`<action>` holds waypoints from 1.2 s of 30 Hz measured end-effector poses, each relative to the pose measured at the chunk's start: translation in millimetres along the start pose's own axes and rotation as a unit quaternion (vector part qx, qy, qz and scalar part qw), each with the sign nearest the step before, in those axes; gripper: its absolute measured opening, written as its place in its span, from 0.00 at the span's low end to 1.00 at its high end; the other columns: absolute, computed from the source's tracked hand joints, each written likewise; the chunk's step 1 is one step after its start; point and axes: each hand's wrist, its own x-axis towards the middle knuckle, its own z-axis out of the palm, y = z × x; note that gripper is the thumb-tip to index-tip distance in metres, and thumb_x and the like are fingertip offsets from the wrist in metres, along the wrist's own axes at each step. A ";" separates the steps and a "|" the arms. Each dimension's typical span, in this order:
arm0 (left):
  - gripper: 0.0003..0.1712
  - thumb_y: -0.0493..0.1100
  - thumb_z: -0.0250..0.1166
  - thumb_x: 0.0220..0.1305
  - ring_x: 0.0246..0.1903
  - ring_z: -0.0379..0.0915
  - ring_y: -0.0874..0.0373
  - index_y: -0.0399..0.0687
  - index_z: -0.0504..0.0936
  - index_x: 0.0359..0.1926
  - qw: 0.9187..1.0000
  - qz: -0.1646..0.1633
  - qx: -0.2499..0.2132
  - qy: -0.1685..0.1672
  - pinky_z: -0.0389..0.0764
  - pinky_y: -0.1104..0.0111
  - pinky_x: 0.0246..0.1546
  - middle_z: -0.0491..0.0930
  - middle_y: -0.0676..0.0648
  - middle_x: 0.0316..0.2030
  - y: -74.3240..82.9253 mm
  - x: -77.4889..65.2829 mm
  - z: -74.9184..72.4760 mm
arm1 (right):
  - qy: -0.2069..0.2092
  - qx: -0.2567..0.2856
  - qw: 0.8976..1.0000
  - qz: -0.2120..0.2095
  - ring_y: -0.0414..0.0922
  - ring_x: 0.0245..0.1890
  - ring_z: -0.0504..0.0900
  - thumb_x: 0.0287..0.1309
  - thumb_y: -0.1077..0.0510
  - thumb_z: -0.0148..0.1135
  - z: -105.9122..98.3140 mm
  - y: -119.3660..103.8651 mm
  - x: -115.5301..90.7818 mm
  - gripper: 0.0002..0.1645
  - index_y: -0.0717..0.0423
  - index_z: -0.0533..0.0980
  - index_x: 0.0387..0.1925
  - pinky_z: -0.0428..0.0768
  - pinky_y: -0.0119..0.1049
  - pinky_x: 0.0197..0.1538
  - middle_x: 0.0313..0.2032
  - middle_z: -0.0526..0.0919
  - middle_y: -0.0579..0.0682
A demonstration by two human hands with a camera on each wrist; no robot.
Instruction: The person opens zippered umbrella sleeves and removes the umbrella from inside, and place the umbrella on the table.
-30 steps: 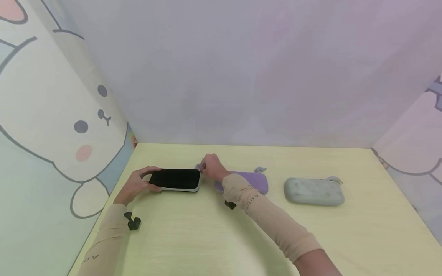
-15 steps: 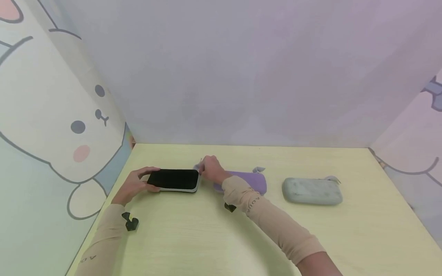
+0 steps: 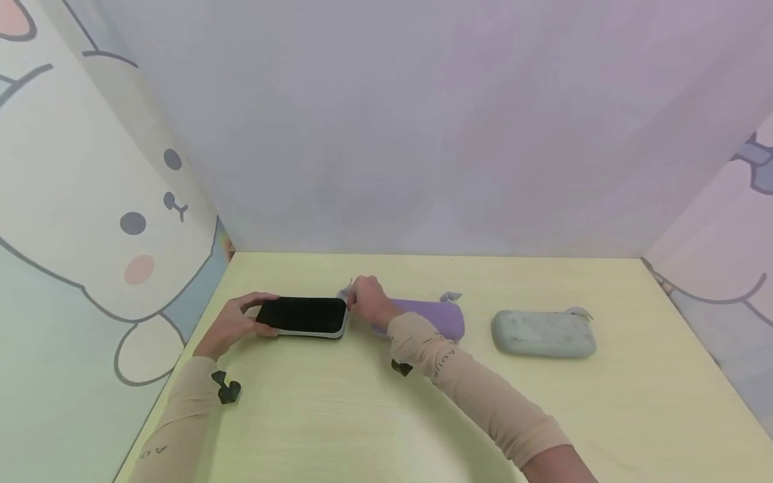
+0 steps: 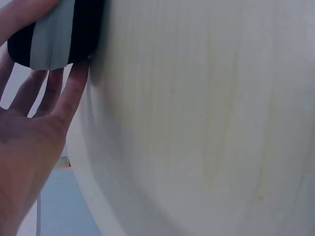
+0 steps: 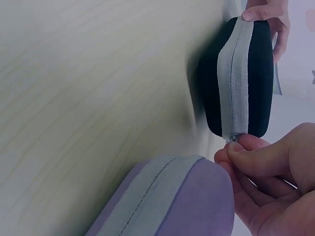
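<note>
A black zippered pencil case point(image 3: 304, 314) with a pale grey zipper band lies at the left of the table. My left hand point(image 3: 232, 322) grips its left end, thumb on the near side and fingers on the far side. At its right end, my right hand point(image 3: 371, 300) pinches the zipper pull point(image 5: 234, 139) between thumb and forefinger, as the right wrist view shows. The zipper beside the pull looks closed. Just under the right wrist lies a purple pencil case point(image 3: 437, 318), partly hidden by the hand and sleeve.
A grey pencil case point(image 3: 543, 334) lies farther right on the pale yellow table point(image 3: 338, 416). A plain light wall point(image 3: 423, 134) rises behind the table. Printed rabbit panels point(image 3: 72, 201) flank it. Small black wrist mounts point(image 3: 227, 388) hang at both sleeves.
The whole head view has shifted slightly left. Both hands keep their hold on the black pencil case and its pull, with hardly any movement.
</note>
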 end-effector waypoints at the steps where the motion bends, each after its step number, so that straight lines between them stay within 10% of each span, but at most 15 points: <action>1: 0.41 0.42 0.81 0.35 0.66 0.53 0.46 0.51 0.76 0.56 1.000 0.000 0.000 0.001 0.55 0.43 0.61 0.71 0.46 0.59 0.3 0.3 0.0 | 0.003 -0.002 1.000 -0.003 0.44 0.33 0.83 0.42 0.78 0.57 0.1 0.2 -0.2 0.15 0.62 0.85 0.21 0.79 0.31 0.38 0.25 0.86 0.51; 36: 0.40 0.38 0.77 0.42 0.66 0.51 0.42 0.44 0.73 0.59 1.000 -0.009 -0.011 -0.009 0.59 0.43 0.60 0.65 0.40 0.62 31.3 -14.8 3.6 | 0.014 0.018 0.999 -0.025 0.35 0.19 0.74 0.42 0.76 0.55 6.6 -4.4 -17.7 0.14 0.62 0.84 0.18 0.74 0.25 0.28 0.18 0.82 0.45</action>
